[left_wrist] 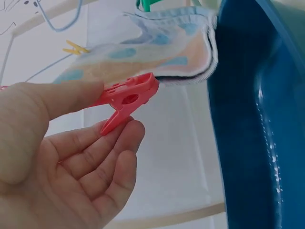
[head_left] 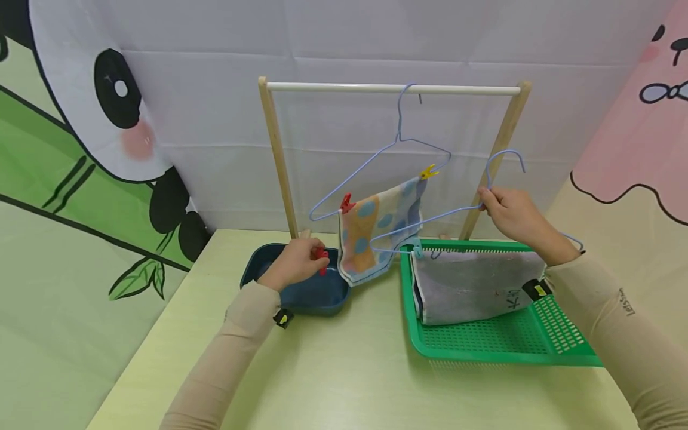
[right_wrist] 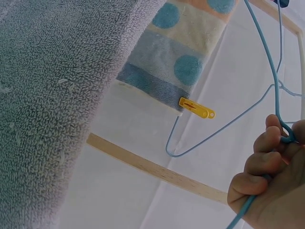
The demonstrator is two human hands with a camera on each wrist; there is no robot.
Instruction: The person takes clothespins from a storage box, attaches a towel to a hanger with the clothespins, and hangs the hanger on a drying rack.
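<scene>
My left hand (head_left: 294,263) pinches a red clothespin (left_wrist: 128,98) between thumb and fingers, over the dark blue basin (head_left: 301,298). My right hand (head_left: 513,218) grips a blue wire hanger (right_wrist: 267,43) at its neck, below the hook. A grey towel (head_left: 467,292) hangs at this hanger's lower bar, with a light blue clothespin (head_left: 417,246) at its left corner. Behind it, a dotted towel (head_left: 368,230) hangs from another blue hanger (head_left: 399,113), held by a red clothespin (head_left: 347,203) and a yellow clothespin (right_wrist: 196,108).
A rack with a white rail (head_left: 344,88) and wooden posts (head_left: 276,155) stands at the back, carrying the dotted towel's hanger. The green basket (head_left: 500,358) lies on the table (head_left: 333,382) at right, beneath the grey towel. Behind the rack hangs a white cloth backdrop (head_left: 215,107).
</scene>
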